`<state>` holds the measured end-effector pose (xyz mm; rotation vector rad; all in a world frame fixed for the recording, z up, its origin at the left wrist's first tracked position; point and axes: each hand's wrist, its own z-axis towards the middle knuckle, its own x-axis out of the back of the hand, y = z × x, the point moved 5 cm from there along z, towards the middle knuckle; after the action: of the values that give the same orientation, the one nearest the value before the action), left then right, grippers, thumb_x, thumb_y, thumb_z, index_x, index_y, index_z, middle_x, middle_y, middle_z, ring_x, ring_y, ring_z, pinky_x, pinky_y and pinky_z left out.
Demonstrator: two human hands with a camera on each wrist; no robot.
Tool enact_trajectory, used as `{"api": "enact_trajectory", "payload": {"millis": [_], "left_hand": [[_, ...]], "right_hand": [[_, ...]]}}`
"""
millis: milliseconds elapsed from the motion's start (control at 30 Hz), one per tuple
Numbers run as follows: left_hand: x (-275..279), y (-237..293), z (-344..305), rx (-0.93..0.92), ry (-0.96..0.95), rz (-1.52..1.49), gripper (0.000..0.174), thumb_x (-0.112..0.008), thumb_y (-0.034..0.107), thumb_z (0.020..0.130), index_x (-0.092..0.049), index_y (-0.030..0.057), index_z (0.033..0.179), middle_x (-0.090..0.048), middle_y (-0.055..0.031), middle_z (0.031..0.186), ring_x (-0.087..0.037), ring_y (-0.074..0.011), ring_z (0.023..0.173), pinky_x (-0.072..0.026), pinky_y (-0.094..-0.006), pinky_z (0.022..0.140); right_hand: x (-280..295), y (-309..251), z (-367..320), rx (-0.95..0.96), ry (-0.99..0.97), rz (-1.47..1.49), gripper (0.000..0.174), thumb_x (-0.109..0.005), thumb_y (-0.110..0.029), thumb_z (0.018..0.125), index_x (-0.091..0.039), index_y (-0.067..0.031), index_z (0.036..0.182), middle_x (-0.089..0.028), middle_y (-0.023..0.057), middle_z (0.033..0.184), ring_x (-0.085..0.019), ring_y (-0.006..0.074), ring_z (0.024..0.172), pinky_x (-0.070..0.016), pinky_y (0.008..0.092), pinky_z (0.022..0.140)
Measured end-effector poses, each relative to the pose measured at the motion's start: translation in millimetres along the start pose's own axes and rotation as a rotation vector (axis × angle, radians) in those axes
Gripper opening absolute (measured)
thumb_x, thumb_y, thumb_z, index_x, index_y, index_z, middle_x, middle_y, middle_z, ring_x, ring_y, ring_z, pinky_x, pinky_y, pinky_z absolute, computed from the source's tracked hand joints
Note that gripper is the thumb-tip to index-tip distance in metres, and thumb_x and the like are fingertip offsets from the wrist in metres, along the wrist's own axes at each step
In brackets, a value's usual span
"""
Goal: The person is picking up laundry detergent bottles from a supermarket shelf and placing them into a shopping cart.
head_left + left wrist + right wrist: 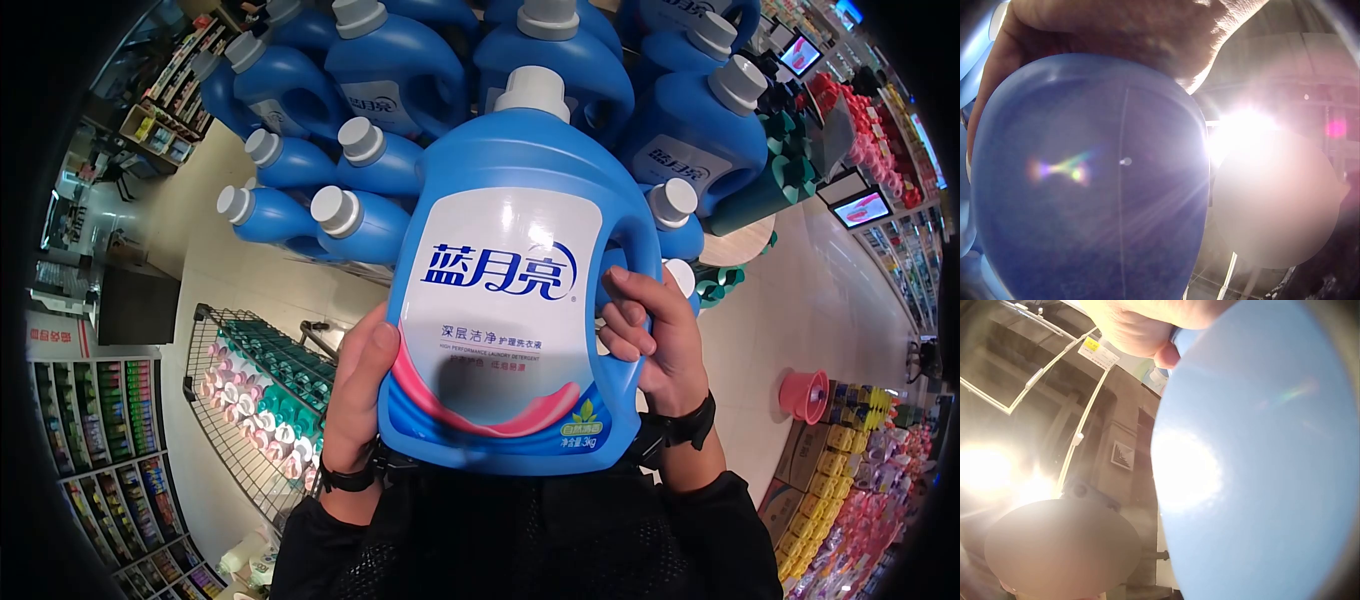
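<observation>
A large blue detergent bottle (500,300) with a white cap and a white label is held upright before the chest, its label toward the head camera. The left hand (357,400) grips its lower left side, thumb on the front edge, other fingers hidden behind. On the other side the right hand (660,335) has its fingers curled through and round the handle. In the left wrist view the bottle's side (1091,187) fills the left half, below the left hand (1116,28). The right wrist view shows the bottle (1260,456) beside part of the right hand (1147,325).
Similar blue bottles (395,80) stand grouped behind the held one. A wire cart (250,430) with green and pink packs is at lower left, near stocked shelves (120,430). At right are a pink bucket (803,396), yellow packs (830,490) and small screens (862,208).
</observation>
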<state>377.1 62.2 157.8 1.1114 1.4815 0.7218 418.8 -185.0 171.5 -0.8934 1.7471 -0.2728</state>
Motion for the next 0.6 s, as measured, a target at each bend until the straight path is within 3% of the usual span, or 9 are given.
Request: {"api": "enact_trajectory", "payload": {"millis": [467, 600], "left_hand": [[6.9, -5.1, -2.8, 0.014, -0.006, 0.012, 0.064, -0.053, 0.046, 0.095, -0.048, -0.0065, 0.131, -0.060, -0.0133, 0.120, -0.056, -0.0170, 0.110, -0.0404, -0.0275, 0.097], [23.5, -17.1, -10.2, 0.045, 0.049, -0.061, 0.062, -0.052, 0.046, 0.096, -0.049, -0.0056, 0.130, -0.061, -0.0153, 0.119, -0.059, -0.0197, 0.108, -0.0446, -0.0300, 0.094]], "right_hand": [[0.0, 5.4, 0.4, -0.015, 0.002, -0.011, 0.003, -0.051, -0.002, 0.094, -0.051, -0.0047, 0.092, -0.049, 0.0011, 0.060, -0.037, 0.0053, 0.035, -0.0325, 0.0202, 0.034], [-13.7, 11.8, 0.9, -0.035, -0.005, -0.098, 0.013, -0.056, -0.003, 0.092, -0.051, -0.0065, 0.103, -0.047, -0.0003, 0.058, -0.038, 0.0062, 0.036, -0.0315, 0.0212, 0.035]]}}
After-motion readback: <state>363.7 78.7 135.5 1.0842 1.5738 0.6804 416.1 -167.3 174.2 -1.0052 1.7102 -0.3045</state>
